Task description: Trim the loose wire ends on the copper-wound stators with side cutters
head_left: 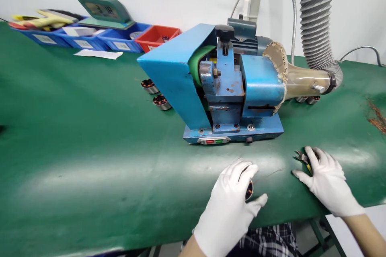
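Observation:
My left hand [230, 204], in a white glove, is curled around a small motor stator [249, 190] near the front edge of the bench. Its metal rim and copper windings show between the fingers and the thumb; the rest is hidden by the glove. Over to the right, my right hand [327, 180], also gloved, has its fingers bent over a pair of cutting pliers [302, 158]. The jaws point left beyond the fingertips, and a bit of yellow handle shows between index finger and thumb.
A blue belt grinding machine [262, 84] stands ahead, with a grey extraction hose [318, 20] at its right. Stators [162, 102] sit beside it on the green bench [90, 136]. Blue bins [123, 42], a red bin [157, 36] and a clock [104, 9] line the wall. Copper scraps [376, 117] lie far right.

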Available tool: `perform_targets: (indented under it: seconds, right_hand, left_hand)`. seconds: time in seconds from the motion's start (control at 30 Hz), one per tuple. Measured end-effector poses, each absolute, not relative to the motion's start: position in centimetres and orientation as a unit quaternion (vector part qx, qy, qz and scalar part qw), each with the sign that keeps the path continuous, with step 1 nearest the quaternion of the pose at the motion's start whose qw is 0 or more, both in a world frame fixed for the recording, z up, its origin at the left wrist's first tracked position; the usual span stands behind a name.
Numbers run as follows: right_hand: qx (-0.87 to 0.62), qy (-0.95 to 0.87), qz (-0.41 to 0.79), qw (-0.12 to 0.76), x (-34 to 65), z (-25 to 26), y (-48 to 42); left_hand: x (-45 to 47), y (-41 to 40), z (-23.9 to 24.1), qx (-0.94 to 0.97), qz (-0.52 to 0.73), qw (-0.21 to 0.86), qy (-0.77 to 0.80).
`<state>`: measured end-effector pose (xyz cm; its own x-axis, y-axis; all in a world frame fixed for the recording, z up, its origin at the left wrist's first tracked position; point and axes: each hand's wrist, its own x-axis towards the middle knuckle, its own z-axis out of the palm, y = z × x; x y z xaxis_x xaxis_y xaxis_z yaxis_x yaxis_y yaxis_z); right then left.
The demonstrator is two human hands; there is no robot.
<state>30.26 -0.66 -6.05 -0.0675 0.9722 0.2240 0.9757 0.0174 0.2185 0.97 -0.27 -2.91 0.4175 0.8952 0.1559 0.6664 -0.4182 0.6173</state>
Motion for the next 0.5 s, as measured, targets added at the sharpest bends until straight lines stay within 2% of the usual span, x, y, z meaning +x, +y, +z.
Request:
perform_targets:
  seconds: [0.07, 0.2, 0.27, 0.33, 0.43, 0.5]
  right_hand:
    - [-0.733, -0.658, -0.171, 0.019, 29.3, -7.0, -1.0]
    - [-0.832, -0.527, -0.099, 0.141, 28.1, -7.0, -1.6]
    - [-0.835, -0.518, -0.070, 0.170, 27.7, -6.2, -2.5]
    - [-0.818, -0.533, 0.079, 0.201, 27.0, -5.1, -3.9]
    - [-0.722, -0.470, 0.464, 0.207, 24.9, -3.3, -6.2]
    - [-0.652, -0.416, 0.606, 0.184, 23.1, -2.2, -7.1]
  left_hand:
    - [1.4, -0.1, -2.5, 0.814, 0.221, 0.252, 0.474]
    - [1.8, -0.1, -2.2, 0.816, 0.169, 0.290, 0.471]
    - [2.0, -0.4, -2.1, 0.809, 0.146, 0.306, 0.480]
    - [2.3, -0.9, -2.1, 0.810, 0.128, 0.319, 0.476]
    - [2.8, -1.4, -2.1, 0.816, 0.123, 0.313, 0.470]
    - [3.1, -1.6, -2.2, 0.816, 0.130, 0.304, 0.474]
